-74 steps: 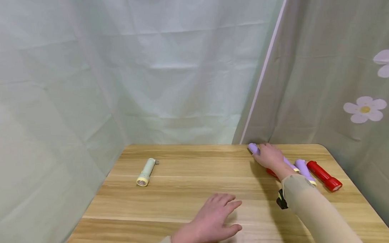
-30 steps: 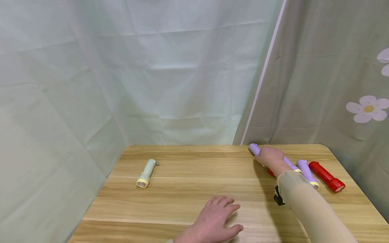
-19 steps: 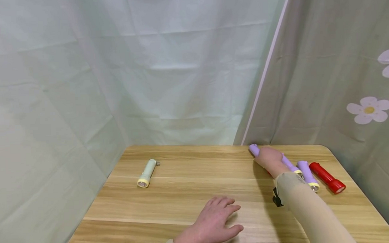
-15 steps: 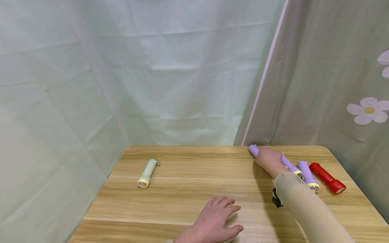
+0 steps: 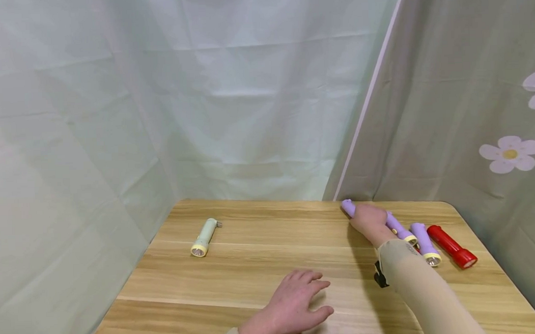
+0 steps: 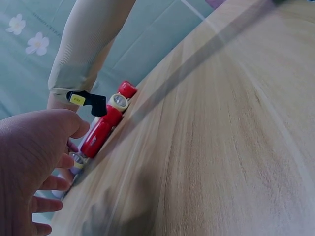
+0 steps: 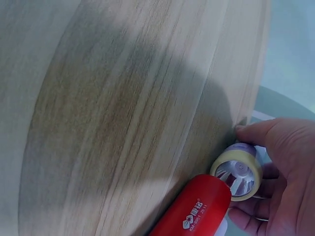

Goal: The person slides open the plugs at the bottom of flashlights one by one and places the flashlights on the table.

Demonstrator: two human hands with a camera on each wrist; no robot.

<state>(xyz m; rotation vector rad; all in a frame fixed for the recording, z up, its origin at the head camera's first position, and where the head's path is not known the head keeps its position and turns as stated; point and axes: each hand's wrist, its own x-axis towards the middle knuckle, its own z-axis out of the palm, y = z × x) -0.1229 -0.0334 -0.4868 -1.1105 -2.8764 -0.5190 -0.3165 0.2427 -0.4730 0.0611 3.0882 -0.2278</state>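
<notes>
At the back right of the table, my right hand [image 5: 370,220] grips a purple flashlight [image 5: 348,208]. Its far end shows beyond the hand in the head view. In the right wrist view its yellow-rimmed lens [image 7: 238,172] points at the camera, with fingers and thumb around the body. Right beside that lens lies the end of a red flashlight [image 7: 199,209], mostly hidden by my wrist in the head view. My left hand [image 5: 294,303] is held over the front of the table, fingers spread, touching none of the flashlights.
Right of my right hand lie two more purple flashlights, a nearer one [image 5: 424,242] and one by the wrist [image 5: 397,225], then a red flashlight [image 5: 451,246]. A pale green flashlight [image 5: 204,237] lies on the left. Curtains [image 5: 257,113] hang behind the wooden table [image 5: 269,226].
My right hand's fingers have gone from stretched over the purple flashlight to curled around it. The red flashlight's visible bit is now mostly covered by the wrist. The left hand has hardly moved.
</notes>
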